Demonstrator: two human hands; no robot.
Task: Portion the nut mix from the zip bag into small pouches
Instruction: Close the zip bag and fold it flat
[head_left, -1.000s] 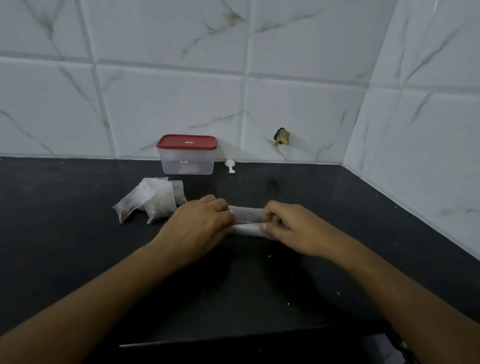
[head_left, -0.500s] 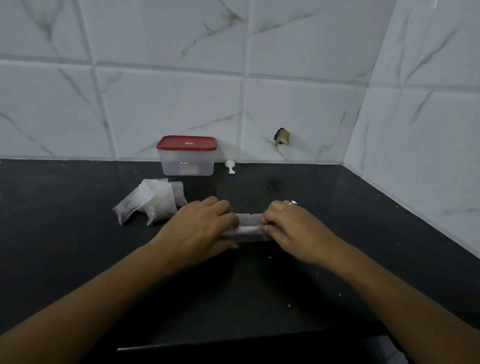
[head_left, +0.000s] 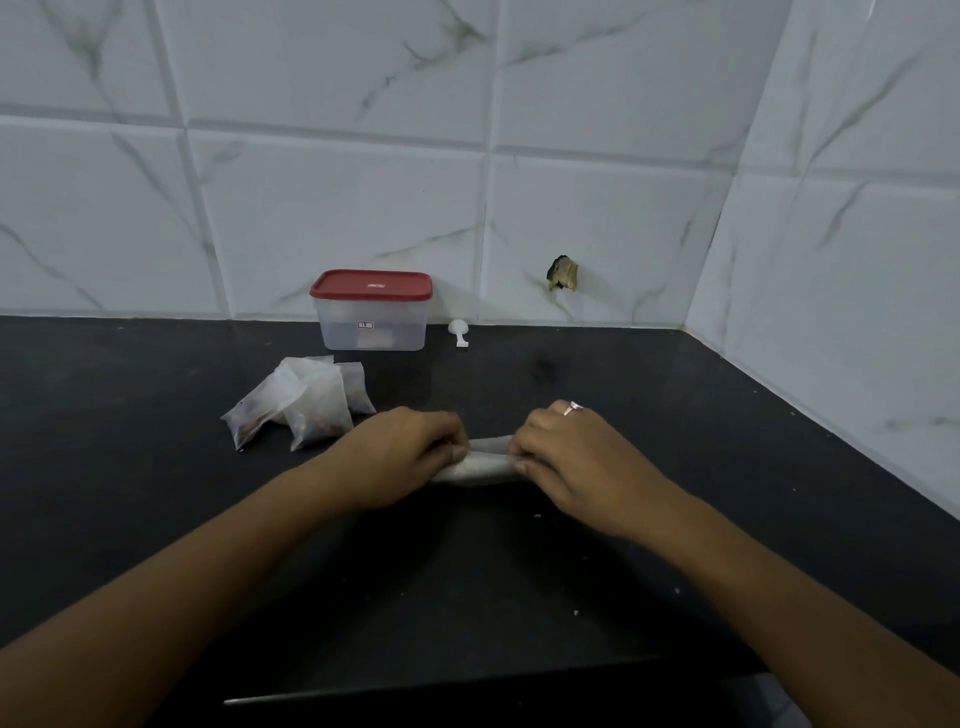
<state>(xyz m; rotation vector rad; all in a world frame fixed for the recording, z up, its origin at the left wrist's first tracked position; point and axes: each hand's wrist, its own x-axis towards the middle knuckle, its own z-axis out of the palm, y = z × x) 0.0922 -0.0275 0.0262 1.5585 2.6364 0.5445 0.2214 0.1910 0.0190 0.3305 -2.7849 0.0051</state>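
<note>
Both hands crept closer together: my left hand (head_left: 410, 454) and right hand (head_left: 576, 460) pinch the ends of the rolled-up zip bag (head_left: 485, 460), in front of the red-lidded container (head_left: 371, 312), filled pouches (head_left: 306, 402) front-left of it.

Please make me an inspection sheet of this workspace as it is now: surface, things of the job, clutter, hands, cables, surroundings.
Surface: black countertop, glossy, with a few pale crumbs toward the front.
Job's things: rolled clear bag lies between the hands, contents not readable; filled pouches in a small pile to its left.
Clutter: clear tub with its red lid on, and a white scoop, both at the back wall.
Hands: left hand and right hand each grip one end of the rolled bag; a ring on the right hand.
Cables: nothing seen.
Surroundings: white marbled wall tiles on two sides; a broken hole in one tile.
</note>
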